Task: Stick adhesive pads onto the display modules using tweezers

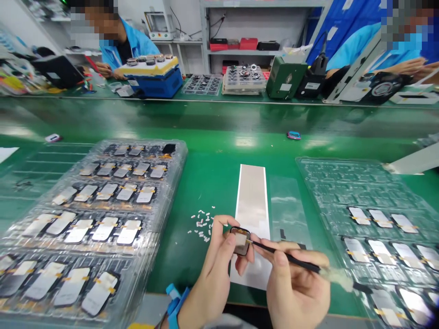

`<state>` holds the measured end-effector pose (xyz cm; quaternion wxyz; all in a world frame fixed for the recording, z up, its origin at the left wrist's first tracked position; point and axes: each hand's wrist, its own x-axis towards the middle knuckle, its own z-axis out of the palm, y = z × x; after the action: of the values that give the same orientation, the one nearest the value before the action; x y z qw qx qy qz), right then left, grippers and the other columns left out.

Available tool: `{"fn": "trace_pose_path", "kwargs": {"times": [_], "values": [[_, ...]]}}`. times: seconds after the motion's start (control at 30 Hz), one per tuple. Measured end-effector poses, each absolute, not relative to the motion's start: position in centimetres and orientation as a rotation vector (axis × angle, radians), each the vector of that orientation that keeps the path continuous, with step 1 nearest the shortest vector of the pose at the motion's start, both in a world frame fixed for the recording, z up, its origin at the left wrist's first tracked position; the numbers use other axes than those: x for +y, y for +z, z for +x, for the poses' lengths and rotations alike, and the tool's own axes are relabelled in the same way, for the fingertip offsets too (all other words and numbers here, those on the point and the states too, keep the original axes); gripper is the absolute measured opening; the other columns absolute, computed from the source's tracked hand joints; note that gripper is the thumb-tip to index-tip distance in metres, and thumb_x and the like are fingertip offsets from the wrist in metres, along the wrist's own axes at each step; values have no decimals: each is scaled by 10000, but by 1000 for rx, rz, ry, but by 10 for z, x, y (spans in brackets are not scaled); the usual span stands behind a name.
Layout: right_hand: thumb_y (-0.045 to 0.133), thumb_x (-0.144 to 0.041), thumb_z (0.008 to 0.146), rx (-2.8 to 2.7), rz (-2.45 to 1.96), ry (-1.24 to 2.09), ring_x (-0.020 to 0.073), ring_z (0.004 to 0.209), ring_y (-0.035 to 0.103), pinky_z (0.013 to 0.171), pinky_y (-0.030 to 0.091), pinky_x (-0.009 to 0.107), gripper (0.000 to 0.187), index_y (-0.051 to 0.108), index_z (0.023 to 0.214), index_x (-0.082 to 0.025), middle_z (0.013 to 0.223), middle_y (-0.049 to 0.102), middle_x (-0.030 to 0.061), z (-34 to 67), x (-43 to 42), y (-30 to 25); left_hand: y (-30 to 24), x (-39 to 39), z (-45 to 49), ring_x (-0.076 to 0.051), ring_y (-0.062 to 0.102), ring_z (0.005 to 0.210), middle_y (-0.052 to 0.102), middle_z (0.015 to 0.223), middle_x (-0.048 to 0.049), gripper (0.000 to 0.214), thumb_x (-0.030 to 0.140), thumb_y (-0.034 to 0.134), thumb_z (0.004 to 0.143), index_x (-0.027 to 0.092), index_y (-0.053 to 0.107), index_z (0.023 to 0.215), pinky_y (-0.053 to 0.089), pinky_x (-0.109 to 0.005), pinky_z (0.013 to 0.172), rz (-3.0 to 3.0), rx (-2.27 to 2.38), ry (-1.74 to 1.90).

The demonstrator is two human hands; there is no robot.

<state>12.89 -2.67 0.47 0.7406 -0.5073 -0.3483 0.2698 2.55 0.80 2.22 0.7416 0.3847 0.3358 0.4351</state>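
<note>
My left hand (217, 269) pinches a small watch screen (240, 242) by its edges, its pale back with a dark rim turned up. Black tweezers (295, 259) are gripped in my right hand (298, 288), their fine tip touching the right part of the screen's back. Below both hands lies a long beige sheet with white edges (252, 196). Small white scraps (205, 224) are scattered on the green mat just left of it. A clear film (286, 201) rests to the sheet's right. Whether the tweezers hold anything is too small to tell.
At left, a clear plastic tray (180, 157) holds rows of watch screens. Another clear tray (343, 183) at right has screens in its nearer rows. Beyond a raised ledge stand a blue box (164, 82) and a green box (286, 77); two people sit behind.
</note>
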Motion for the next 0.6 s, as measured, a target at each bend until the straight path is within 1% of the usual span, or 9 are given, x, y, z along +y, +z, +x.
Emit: {"fn": "trace_pose_path", "kwargs": {"times": [0.1, 0.23, 0.4, 0.6], "values": [[554, -144, 968, -804, -1100, 582, 219, 880, 746, 698, 658, 349, 167, 446, 993, -269, 892, 698, 40, 129, -27, 4, 22, 8, 24, -115, 461, 660, 585, 781, 25, 312, 543, 414, 1029, 235, 410, 1078, 383, -250, 671, 842, 737, 954], [545, -132, 966, -816, -1102, 560, 212, 865, 749, 645, 657, 315, 167, 454, 992, -270, 884, 703, 40, 130, -24, 6, 20, 6, 24, -113, 455, 667, 565, 798, 28, 280, 512, 412, 1039, 234, 409, 1071, 389, -251, 681, 883, 754, 943], [556, -78, 942, -820, -1009, 508, 206, 819, 758, 607, 663, 276, 177, 489, 992, -233, 861, 725, 36, 129, -19, 6, 18, 6, 25, -102, 442, 650, 562, 791, 37, 255, 492, 395, 1051, 238, 405, 1066, 391, -235, 665, 909, 745, 965], [555, -66, 943, -789, -968, 545, 193, 837, 758, 713, 674, 307, 184, 507, 998, -235, 867, 729, 32, 129, -19, 5, 15, 5, 24, -95, 452, 650, 561, 774, 38, 230, 470, 384, 1061, 242, 415, 1070, 395, -220, 649, 923, 760, 969]]}}
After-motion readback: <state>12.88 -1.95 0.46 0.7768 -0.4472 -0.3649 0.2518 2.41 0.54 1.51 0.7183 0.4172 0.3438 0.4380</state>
